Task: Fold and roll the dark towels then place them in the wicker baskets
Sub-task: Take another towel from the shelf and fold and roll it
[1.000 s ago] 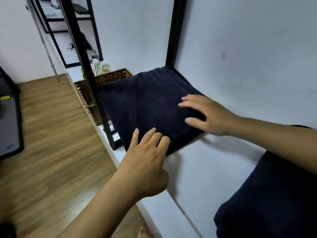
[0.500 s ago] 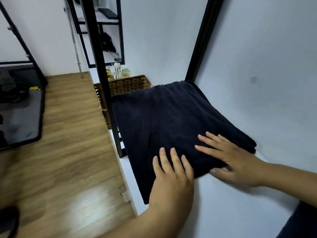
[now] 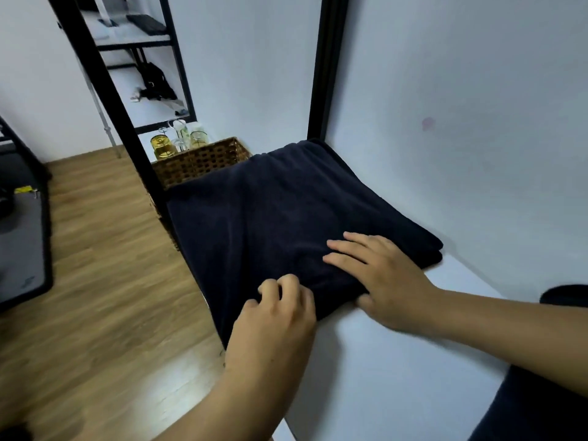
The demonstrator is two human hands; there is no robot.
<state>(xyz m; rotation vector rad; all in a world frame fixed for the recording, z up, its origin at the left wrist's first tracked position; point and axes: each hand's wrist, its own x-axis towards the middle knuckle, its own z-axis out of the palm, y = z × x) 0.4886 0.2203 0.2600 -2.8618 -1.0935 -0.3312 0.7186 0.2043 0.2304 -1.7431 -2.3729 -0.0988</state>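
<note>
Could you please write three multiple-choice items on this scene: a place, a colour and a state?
1. Where is the woven brown wicker basket? A hanging on the wall; B just beyond the folded towel; C on top of the towel.
2. What colour is the towel? A white; B red; C dark navy.
3. How is the right hand? A flat on the towel, fingers straight; B gripping the basket; C raised, fisted.
Answers: B, it peeks out behind the towel's far edge; C, the cloth is dark navy; A, its palm lies on the towel.

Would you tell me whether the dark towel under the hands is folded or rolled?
Folded, not rolled: the dark towel lies flat, stacked layers visible at its right edge.
</note>
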